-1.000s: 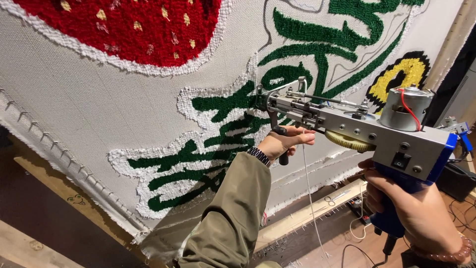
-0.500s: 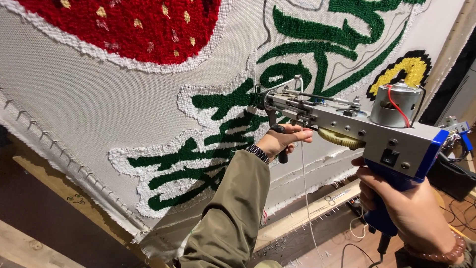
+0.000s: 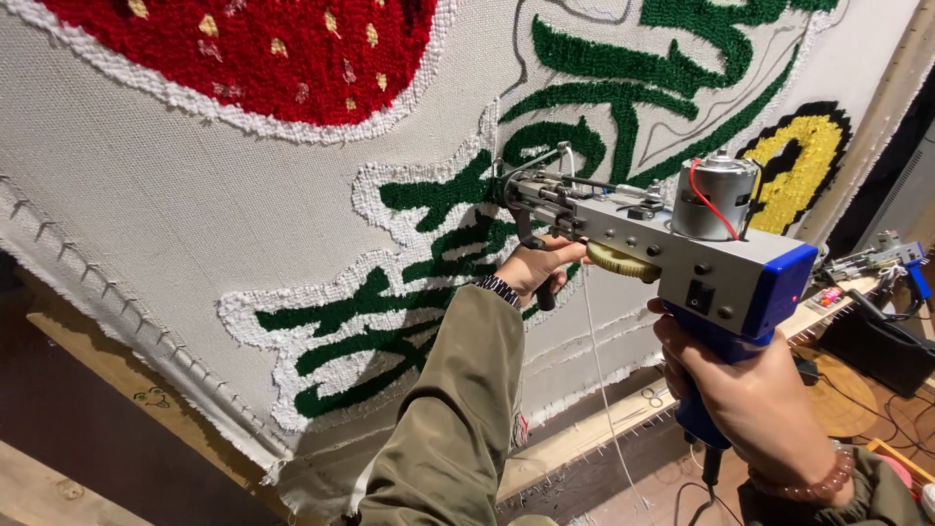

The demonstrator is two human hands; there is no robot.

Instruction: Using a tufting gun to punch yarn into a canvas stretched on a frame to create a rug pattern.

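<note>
Tufting gun (image 3: 662, 248), my right hand (image 3: 750, 399) closed on its blue grip, left hand (image 3: 541, 268) wrapped round the front handle; its tip has crept left across the cloth (image 3: 195, 224), extending the green yarn (image 3: 429, 253).

Tufting gun (image 3: 672, 248) on the cloth (image 3: 195, 224)

I see grey body, blue grip, motor on top; nose pressed vs white backing w/ green tufts.
</note>
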